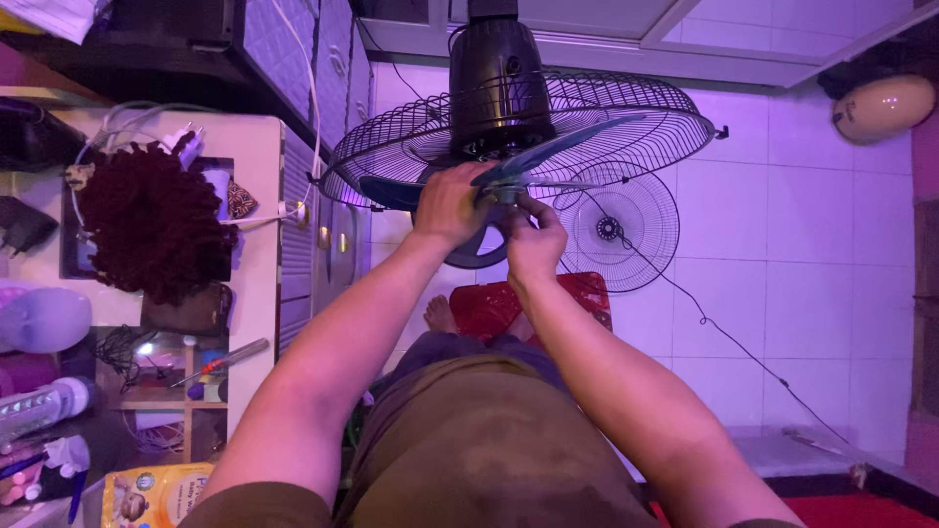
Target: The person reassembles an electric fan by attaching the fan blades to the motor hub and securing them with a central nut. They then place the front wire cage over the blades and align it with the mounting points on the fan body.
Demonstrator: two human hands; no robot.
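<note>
1. A dark red woolly bundle lies on the white table at the far left, with a white plug just beside it.
2. The left hand grips the hub of the translucent blue fan blade, fingers curled round it.
3. The right hand pinches narrowly at the blade's centre, touching the left hand.
4. The blade sits inside the black rear grille, under the black motor housing.
5. The loose front grille lies on the tiled floor to the right.
</note>
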